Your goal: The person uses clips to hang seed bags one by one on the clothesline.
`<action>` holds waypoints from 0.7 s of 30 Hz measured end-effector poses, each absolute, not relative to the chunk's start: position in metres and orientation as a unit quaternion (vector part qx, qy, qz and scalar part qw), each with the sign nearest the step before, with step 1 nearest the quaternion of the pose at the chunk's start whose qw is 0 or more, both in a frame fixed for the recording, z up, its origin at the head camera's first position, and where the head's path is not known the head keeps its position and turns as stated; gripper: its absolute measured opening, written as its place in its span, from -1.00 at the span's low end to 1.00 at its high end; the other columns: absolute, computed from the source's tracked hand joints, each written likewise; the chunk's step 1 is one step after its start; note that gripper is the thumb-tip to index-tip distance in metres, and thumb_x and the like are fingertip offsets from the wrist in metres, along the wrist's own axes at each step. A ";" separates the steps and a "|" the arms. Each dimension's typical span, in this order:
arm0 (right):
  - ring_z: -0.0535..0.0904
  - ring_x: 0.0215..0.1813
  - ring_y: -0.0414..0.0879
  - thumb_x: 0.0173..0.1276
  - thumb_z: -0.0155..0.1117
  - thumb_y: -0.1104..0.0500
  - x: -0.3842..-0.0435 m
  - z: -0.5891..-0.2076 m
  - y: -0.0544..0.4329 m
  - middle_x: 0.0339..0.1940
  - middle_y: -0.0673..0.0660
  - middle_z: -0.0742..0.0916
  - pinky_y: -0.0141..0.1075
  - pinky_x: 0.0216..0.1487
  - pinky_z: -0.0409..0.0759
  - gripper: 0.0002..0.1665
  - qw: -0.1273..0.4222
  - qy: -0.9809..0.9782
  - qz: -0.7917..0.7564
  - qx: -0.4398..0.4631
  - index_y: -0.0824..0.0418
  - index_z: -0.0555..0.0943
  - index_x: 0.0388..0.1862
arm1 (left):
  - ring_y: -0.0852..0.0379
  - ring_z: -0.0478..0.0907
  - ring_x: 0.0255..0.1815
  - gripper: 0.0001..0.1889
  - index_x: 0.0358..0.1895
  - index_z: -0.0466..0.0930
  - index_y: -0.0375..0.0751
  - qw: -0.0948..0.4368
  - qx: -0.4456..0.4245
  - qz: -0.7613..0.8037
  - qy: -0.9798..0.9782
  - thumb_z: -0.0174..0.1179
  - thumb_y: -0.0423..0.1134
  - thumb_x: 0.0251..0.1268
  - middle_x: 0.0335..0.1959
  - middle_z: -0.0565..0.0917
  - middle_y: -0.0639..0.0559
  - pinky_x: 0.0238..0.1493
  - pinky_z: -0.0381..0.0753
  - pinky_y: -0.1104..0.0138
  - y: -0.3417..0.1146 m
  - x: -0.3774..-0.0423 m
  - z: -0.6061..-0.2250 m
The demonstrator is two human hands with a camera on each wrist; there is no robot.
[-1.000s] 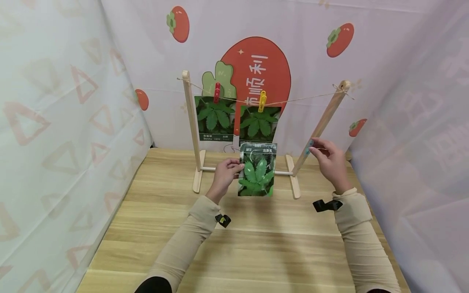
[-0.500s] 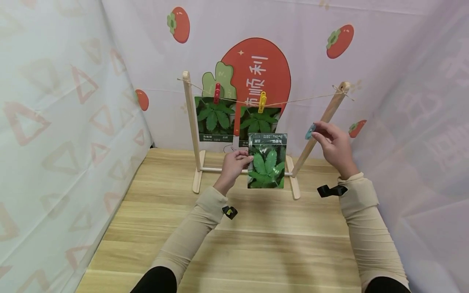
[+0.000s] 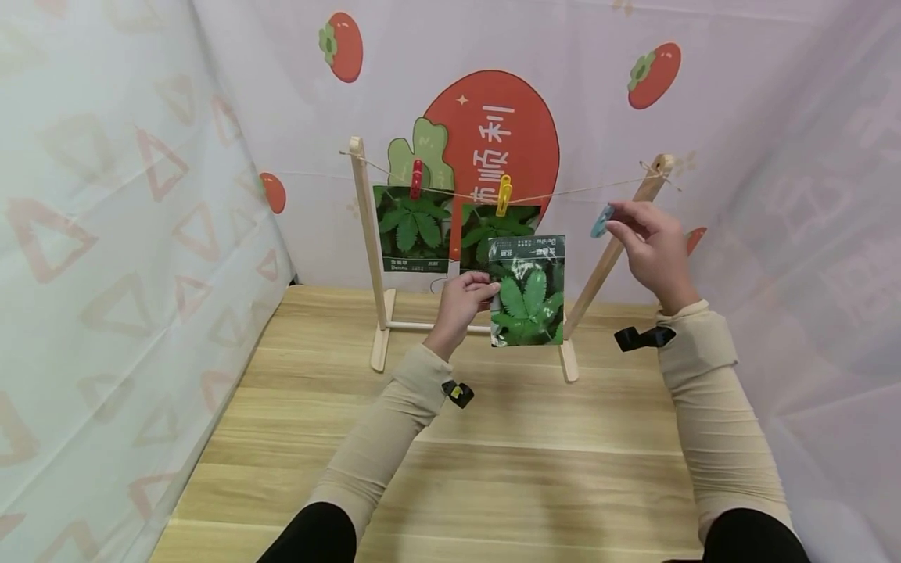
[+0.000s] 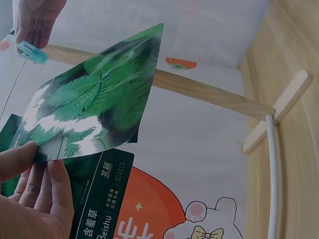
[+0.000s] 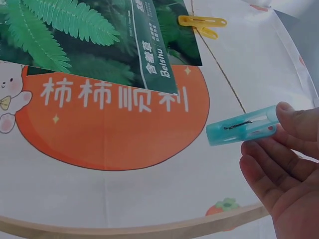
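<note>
My left hand (image 3: 462, 306) pinches a glossy green seed packet (image 3: 528, 301) by its left edge, in front of the wooden rack. The packet is upside down, its dark printed band at the top. In the left wrist view, the thumb lies on the packet's front (image 4: 94, 99). My right hand (image 3: 651, 250), near the rack's right post, pinches a light blue clothespin (image 3: 601, 222) by its handle end. The right wrist view shows this clothespin (image 5: 241, 127) with its metal spring, its nose pointing left toward the string. Behind the held packet, a second packet (image 3: 486, 227) is partly hidden.
A thin string (image 3: 591, 190) runs between the left post (image 3: 367, 227) and right post (image 3: 619, 242). A red clothespin (image 3: 417, 179) holds one packet (image 3: 414, 227) on it, and a yellow clothespin (image 3: 504, 195) holds the other. A printed cloth (image 3: 591, 94) hangs behind.
Both hands have risen toward the string. The left hand brought the seed packet up and to the right; the right hand lifted the blue clothespin along the right post.
</note>
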State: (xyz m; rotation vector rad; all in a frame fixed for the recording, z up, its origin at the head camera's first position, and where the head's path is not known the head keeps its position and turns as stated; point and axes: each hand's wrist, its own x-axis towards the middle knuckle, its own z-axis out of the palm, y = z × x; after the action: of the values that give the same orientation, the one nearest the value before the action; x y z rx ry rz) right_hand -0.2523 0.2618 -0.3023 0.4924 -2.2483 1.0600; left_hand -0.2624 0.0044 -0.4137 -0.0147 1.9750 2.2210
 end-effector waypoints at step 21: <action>0.42 -0.27 -0.46 0.38 0.25 0.27 -0.273 -0.266 0.252 -0.19 0.23 0.71 -0.62 -0.19 0.39 -0.72 0.377 -0.820 0.395 0.172 0.42 0.67 -0.01 | 0.24 0.63 -0.31 -0.80 -0.06 0.61 -0.24 0.110 0.010 0.764 0.636 0.28 -0.28 0.30 -0.09 0.74 -0.13 -0.01 0.68 0.18 0.037 -0.279 -0.387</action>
State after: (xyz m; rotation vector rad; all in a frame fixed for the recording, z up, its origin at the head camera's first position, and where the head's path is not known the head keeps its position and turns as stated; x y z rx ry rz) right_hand -0.2730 0.2522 -0.2663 0.4405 -2.0975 1.0105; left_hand -0.2792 0.0370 -0.3867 0.0305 1.8700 2.2442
